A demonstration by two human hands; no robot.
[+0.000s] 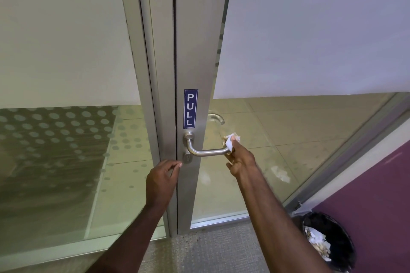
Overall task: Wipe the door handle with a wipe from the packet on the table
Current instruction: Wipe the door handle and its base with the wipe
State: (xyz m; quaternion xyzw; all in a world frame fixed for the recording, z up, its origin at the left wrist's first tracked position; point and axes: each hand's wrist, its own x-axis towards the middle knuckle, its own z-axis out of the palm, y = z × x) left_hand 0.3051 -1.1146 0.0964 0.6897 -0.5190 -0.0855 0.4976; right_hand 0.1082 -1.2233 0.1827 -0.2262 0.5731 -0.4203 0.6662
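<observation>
A brushed metal lever door handle [206, 152] juts right from a grey metal door stile [193, 62], below a blue PULL sticker [190, 108]. My right hand [240, 159] pinches a crumpled white wipe [230, 141] against the free end of the lever. My left hand [163, 180] rests with loosely curled fingers against the stile edge beside the keyhole [188, 157], holding nothing. The packet and the table are out of view.
A second handle [216, 118] shows through the glass on the far side. Frosted glass panels flank the door. A black bin [326, 240] with crumpled paper stands on the carpet at lower right, next to a purple wall [366, 195].
</observation>
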